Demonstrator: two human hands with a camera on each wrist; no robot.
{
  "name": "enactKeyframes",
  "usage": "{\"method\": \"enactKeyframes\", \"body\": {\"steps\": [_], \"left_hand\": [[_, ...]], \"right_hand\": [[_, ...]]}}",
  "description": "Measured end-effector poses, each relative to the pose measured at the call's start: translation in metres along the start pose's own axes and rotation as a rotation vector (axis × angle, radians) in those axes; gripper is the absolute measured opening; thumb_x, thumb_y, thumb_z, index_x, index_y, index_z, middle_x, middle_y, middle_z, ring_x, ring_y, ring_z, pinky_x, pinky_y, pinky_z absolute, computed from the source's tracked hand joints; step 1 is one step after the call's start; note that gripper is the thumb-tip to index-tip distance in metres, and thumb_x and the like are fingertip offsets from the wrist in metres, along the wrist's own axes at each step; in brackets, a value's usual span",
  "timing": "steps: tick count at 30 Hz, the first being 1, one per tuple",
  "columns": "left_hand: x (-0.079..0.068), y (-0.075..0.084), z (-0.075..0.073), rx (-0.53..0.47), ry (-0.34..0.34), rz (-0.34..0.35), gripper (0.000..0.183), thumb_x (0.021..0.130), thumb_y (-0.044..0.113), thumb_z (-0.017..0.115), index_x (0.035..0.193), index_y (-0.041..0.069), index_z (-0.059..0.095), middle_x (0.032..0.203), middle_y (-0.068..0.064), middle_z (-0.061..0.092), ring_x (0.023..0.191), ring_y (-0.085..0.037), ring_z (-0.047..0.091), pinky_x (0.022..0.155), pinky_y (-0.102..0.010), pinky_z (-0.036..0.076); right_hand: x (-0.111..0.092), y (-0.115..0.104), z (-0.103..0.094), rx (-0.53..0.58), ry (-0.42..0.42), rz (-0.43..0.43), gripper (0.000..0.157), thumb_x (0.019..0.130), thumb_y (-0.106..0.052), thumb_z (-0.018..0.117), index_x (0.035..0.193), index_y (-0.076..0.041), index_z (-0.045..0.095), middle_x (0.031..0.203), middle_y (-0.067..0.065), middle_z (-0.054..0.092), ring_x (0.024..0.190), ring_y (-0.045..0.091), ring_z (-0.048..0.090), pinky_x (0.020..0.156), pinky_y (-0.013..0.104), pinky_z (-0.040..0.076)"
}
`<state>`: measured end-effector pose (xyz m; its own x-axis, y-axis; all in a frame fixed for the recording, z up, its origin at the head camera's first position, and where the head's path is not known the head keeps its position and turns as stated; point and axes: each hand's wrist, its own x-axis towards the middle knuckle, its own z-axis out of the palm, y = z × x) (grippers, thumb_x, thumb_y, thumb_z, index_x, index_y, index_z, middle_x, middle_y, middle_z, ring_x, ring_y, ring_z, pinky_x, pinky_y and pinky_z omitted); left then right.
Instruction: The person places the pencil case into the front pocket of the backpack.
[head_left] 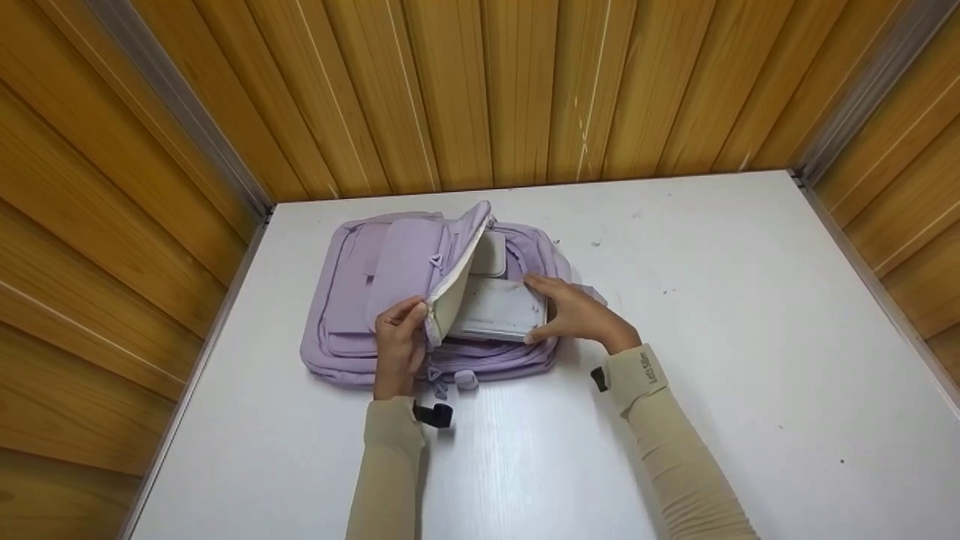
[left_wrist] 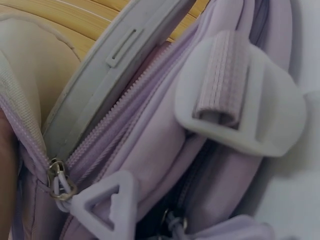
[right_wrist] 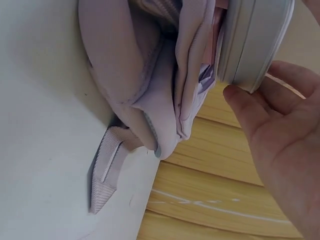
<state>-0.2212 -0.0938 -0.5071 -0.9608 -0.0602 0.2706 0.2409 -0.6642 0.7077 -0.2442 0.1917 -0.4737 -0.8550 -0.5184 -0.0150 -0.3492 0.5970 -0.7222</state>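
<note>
A lilac backpack [head_left: 341,300] lies on the table, its front compartment unzipped and the flap [head_left: 409,259] lifted. My left hand [head_left: 397,337] pinches the flap's zippered edge near the lower corner. With fingers at the far corner and thumb at the near one, my right hand [head_left: 574,311] holds a flat whitish case [head_left: 502,306] at the compartment's opening. The case's side with a small slot shows in the left wrist view [left_wrist: 95,85]. Beyond it sits a smaller white item with rounded corners [head_left: 489,253], partly hidden by the flap.
The white table [head_left: 750,337] extends to the right and in front of the backpack. Wood-look panels [head_left: 517,90] enclose the back and sides. Triangular zipper pulls [left_wrist: 107,205] and a pale strap buckle [left_wrist: 280,115] hang at the near side. A strap end [right_wrist: 107,170] lies on the table.
</note>
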Motion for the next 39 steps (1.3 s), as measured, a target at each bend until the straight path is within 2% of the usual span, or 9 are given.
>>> {"method": "enactKeyframes", "body": {"steps": [5,11,15,21,25,39], "left_hand": [[-0.002,-0.003,-0.003,-0.016,-0.006,0.014,0.021,0.086,-0.009,0.063,0.086,0.007,0.076,0.080,-0.001,0.074,0.072,-0.007,0.067,0.069,-0.017,0.055],[-0.001,-0.003,0.000,-0.004,-0.002,0.016,0.018,0.085,-0.006,0.066,0.086,0.008,0.076,0.080,0.000,0.074,0.073,-0.007,0.067,0.069,-0.016,0.055],[-0.001,-0.003,0.002,0.002,-0.008,0.012,0.015,0.084,-0.004,0.069,0.085,0.009,0.076,0.080,0.000,0.074,0.072,-0.006,0.067,0.068,-0.016,0.055],[-0.001,-0.003,0.002,0.005,-0.034,0.029,0.011,0.083,-0.002,0.071,0.086,0.007,0.076,0.079,0.000,0.073,0.071,-0.006,0.067,0.066,-0.015,0.054],[-0.001,-0.003,0.003,0.023,-0.019,0.028,0.013,0.082,-0.003,0.071,0.085,0.008,0.076,0.078,0.000,0.073,0.070,-0.006,0.066,0.066,-0.015,0.054],[0.000,-0.005,0.003,0.022,-0.049,0.048,0.014,0.083,-0.004,0.070,0.085,0.008,0.077,0.079,0.000,0.074,0.071,-0.007,0.067,0.067,-0.016,0.055]], "right_hand": [[-0.011,0.008,0.003,0.011,0.097,0.000,0.100,0.068,-0.034,0.086,0.147,-0.002,0.034,0.153,0.015,0.035,0.142,0.034,0.031,0.117,0.047,0.026],[-0.020,0.014,0.009,0.072,0.189,0.009,0.091,0.068,-0.031,0.086,0.142,-0.001,0.042,0.145,0.017,0.045,0.131,0.034,0.046,0.109,0.043,0.039],[-0.021,0.016,0.013,0.087,0.216,0.021,0.088,0.067,-0.031,0.086,0.139,-0.002,0.046,0.143,0.017,0.048,0.129,0.032,0.047,0.110,0.042,0.039],[-0.017,0.015,0.014,0.108,0.217,0.059,0.088,0.065,-0.032,0.088,0.138,-0.004,0.048,0.141,0.016,0.050,0.131,0.032,0.046,0.112,0.044,0.035],[-0.014,0.014,0.013,0.116,0.205,0.082,0.088,0.065,-0.033,0.088,0.138,-0.006,0.049,0.142,0.016,0.050,0.131,0.033,0.046,0.112,0.045,0.034],[-0.004,0.008,0.014,0.078,0.160,0.079,0.088,0.067,-0.034,0.087,0.141,-0.007,0.046,0.146,0.012,0.046,0.138,0.031,0.039,0.115,0.044,0.030]]}}
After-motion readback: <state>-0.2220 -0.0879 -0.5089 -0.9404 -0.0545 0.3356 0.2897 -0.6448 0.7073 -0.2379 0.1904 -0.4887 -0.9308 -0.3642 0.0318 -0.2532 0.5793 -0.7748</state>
